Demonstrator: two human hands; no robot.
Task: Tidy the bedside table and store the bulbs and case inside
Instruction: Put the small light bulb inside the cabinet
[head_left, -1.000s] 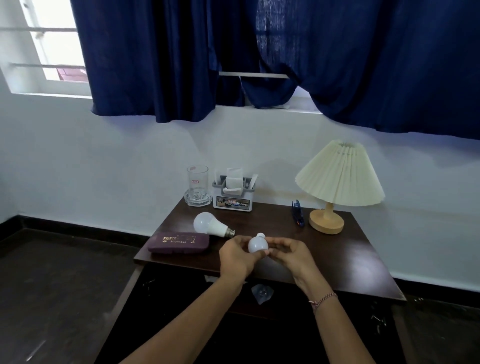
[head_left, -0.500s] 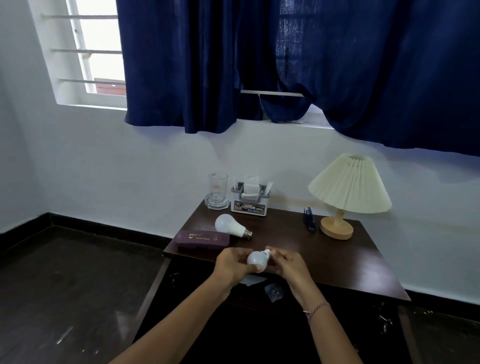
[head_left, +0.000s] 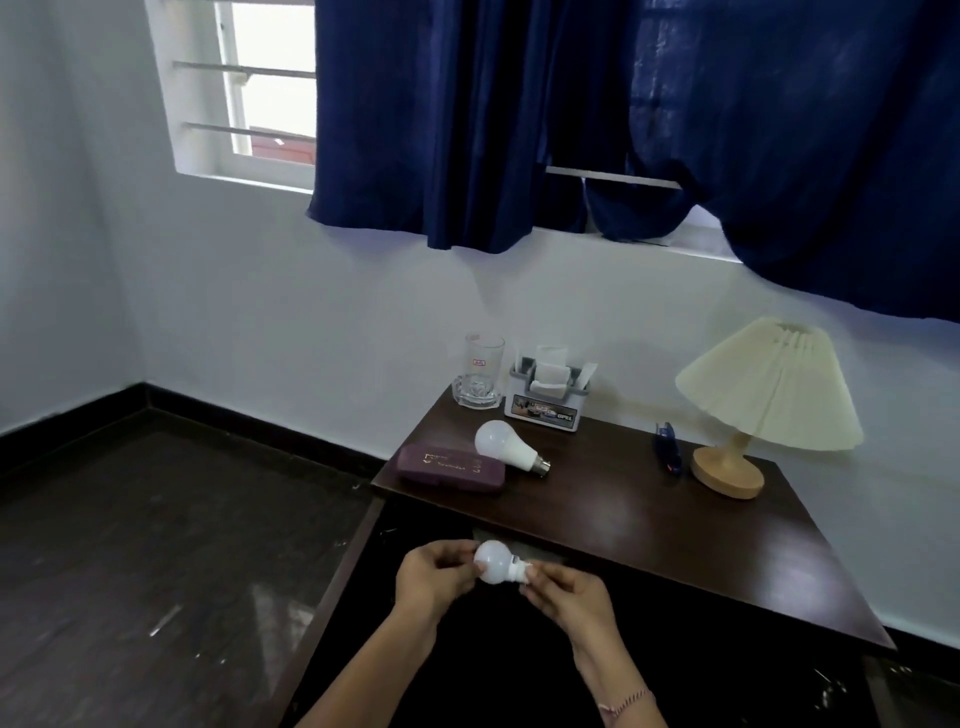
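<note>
A small white bulb is held between both hands, in front of and below the front edge of the dark wooden bedside table. My left hand grips its globe and my right hand pinches its base. A larger white bulb lies on its side on the table's left part. A maroon case lies flat just in front of it, at the left front corner. The space under the table top is dark, and I cannot tell what is in it.
At the table's back stand a glass tumbler and a grey organiser box holding papers. A cream pleated lamp stands at the right, with a blue stapler beside it. Dark floor stretches to the left; blue curtains hang above.
Both hands have drawn the small bulb toward me and down, from above the table top to below its front edge. The view has swung left and back.
</note>
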